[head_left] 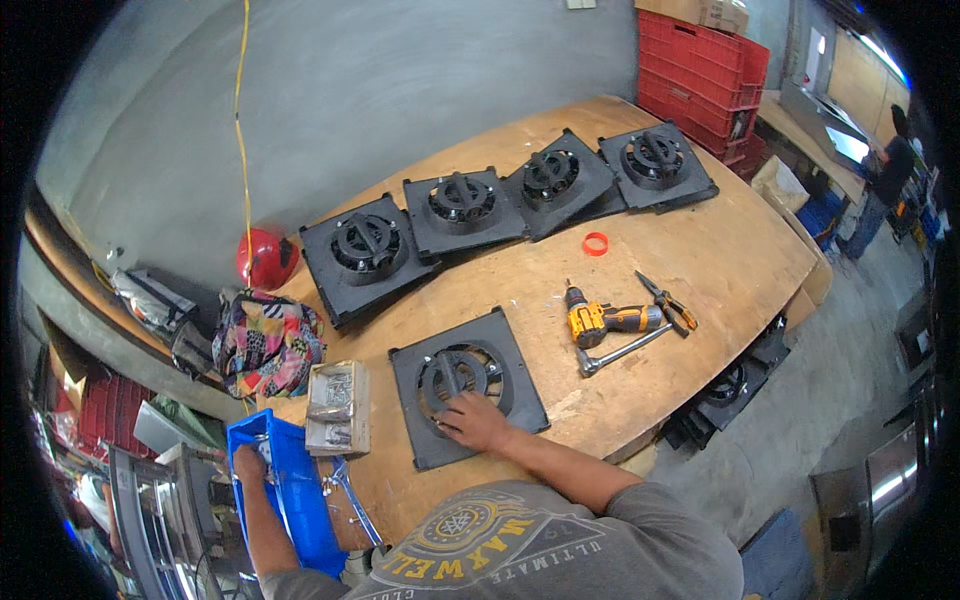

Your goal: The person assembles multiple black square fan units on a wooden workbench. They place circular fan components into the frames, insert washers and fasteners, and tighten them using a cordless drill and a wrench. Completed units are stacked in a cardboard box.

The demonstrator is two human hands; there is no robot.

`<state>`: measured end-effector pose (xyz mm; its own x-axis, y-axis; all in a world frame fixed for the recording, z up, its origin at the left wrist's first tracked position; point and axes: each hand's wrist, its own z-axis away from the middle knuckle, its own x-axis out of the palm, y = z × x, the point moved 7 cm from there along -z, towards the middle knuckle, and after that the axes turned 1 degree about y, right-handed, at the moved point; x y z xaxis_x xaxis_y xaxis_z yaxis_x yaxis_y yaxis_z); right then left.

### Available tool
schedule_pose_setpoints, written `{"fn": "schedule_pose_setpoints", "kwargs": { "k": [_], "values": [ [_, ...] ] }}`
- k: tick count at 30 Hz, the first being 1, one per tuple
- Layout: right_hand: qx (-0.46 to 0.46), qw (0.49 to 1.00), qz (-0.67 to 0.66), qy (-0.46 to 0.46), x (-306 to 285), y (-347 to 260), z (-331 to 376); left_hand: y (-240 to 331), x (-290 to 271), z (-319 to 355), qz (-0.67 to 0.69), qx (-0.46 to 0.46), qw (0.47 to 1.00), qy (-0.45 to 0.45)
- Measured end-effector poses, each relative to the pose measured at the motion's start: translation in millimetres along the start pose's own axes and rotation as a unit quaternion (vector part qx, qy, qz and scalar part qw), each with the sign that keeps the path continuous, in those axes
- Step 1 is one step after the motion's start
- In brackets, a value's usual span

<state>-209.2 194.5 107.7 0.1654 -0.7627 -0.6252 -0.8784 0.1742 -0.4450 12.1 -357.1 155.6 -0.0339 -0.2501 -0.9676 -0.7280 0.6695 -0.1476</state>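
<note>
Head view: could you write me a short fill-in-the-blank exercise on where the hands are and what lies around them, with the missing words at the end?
1. The person's ____ hand reaches into the blue bin.
2. The right hand touches a square panel whose colour is ____.
3. In the picture, the pliers lie to the ____ of the drill.
4. The cord hanging along the grey wall is ____.

Missing words: left; black; right; yellow.

Bare left hand (pixel 249 464) at eight o'clock, grip unclear, bare left forearm (pixel 269 525) pointing toward eleven, bare right hand (pixel 476 420) near six o'clock, back upward, fingers (pixel 453 419) slightly bent toward nine, bare right forearm (pixel 562 464) slanting toward ten o'clock
</note>
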Motion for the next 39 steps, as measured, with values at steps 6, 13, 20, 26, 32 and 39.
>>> {"fn": "schedule_pose_setpoints", "kwargs": {
  "k": [6,13,20,26,32,39],
  "values": [
    [0.075,0.996,0.035,-0.019,-14,33,-1,16,-19,14,0.101,0.020,0.995,0.020],
    [0.162,0.985,-0.050,0.032,-72,32,-17,113,-102,59,0.392,-0.058,0.908,0.138],
    [0.312,0.904,-0.287,0.055,-63,1,20,398,-63,200,0.668,0.061,0.636,-0.381],
    [0.445,0.821,-0.348,0.074,-50,17,77,469,-6,265,0.648,-0.061,0.495,-0.576],
    [0.445,0.851,-0.226,0.163,-50,46,78,490,6,254,0.734,-0.125,0.319,-0.586],
    [0.455,0.846,-0.224,0.166,-46,58,63,490,-2,248,0.730,-0.093,0.367,-0.570]
  ]
}}
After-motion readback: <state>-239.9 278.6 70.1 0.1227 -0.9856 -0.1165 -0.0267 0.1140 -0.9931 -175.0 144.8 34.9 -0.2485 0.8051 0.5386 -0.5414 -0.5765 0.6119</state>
